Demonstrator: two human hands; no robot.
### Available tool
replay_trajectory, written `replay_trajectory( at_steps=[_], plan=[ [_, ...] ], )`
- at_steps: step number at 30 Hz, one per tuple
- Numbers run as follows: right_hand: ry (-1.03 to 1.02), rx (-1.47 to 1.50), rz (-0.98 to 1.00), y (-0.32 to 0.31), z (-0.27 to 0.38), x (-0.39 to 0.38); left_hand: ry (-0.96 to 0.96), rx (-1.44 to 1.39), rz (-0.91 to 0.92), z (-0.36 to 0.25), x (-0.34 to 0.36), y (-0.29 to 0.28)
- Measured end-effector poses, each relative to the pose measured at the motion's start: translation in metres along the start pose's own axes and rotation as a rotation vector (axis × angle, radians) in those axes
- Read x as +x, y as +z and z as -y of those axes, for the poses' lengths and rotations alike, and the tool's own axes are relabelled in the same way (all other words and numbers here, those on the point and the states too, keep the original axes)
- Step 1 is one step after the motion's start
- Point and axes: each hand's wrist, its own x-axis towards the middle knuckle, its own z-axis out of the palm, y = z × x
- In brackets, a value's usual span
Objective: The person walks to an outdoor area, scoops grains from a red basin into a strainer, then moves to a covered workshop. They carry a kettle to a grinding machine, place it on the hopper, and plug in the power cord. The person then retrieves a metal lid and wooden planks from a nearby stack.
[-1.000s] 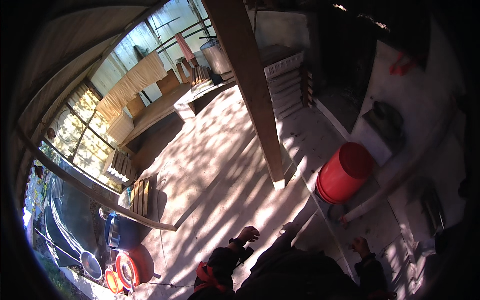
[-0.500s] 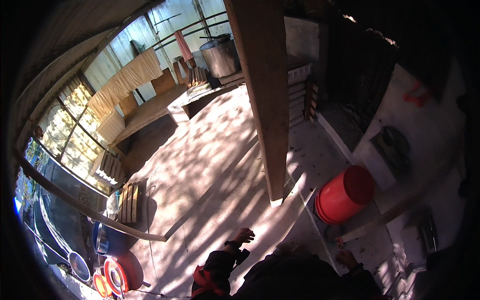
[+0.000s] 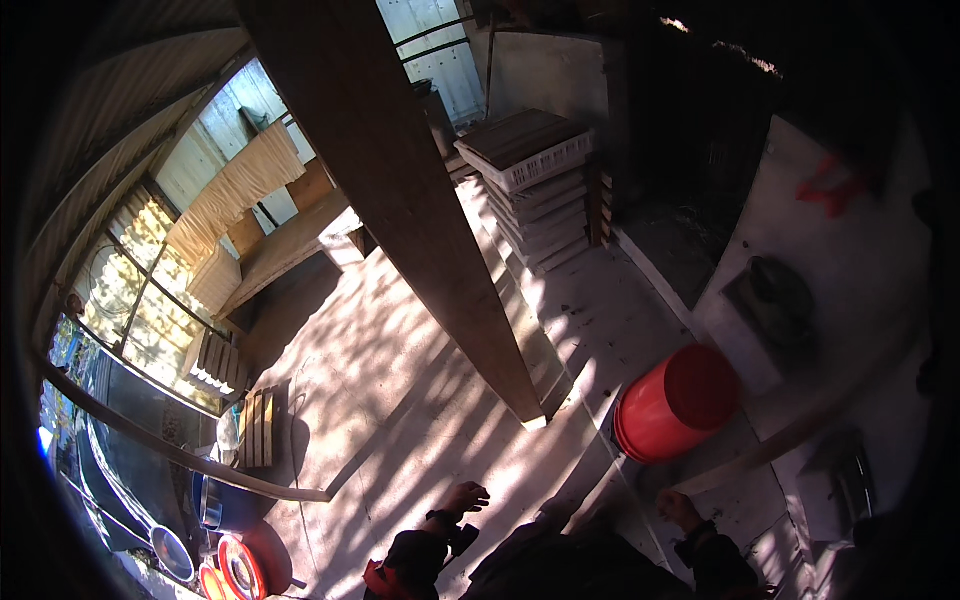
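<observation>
My left hand hangs over the sunlit concrete floor, its fingers loosely apart and holding nothing. Down at the lower right, my right hand is in shade; its fingers look loosely bent, and nothing shows in them. The nearest thing to it is the foot of a slanting wooden post; whether they touch I cannot tell. A red bucket stands on the floor just beyond that hand, bottom up or lidded, which I cannot make out.
A thick wooden post rises ahead. Stacked crates stand behind it. At left are a slatted wooden crate, a curved pole, basins and a long bench with a hanging cloth.
The view has shifted: the thick post now leans further left, covering most of the big metal pot, and the stacked crates have come into view. Both hands remain low, with nothing taken up.
</observation>
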Motion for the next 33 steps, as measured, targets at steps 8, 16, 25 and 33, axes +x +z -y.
replay_trajectory(
  at_steps=[8, 16, 25, 33],
  plan=[
    [-0.013, -0.314, 0.194, 0.024, -0.001, 0.039, 0.099, -0.102, 0.148, -0.018, 0.006, 0.018],
    [-0.087, -0.268, 0.320, 0.164, 0.130, 0.098, 0.145, -0.267, 0.042, 0.015, 0.009, -0.117],
    [-0.197, -0.354, 0.505, 0.393, 0.319, 0.181, 0.106, -0.227, -0.061, 0.029, -0.026, -0.319],
    [-0.263, -0.496, 0.483, 0.468, 0.420, 0.297, 0.158, -0.335, -0.136, -0.019, 0.017, -0.446]
  ],
)
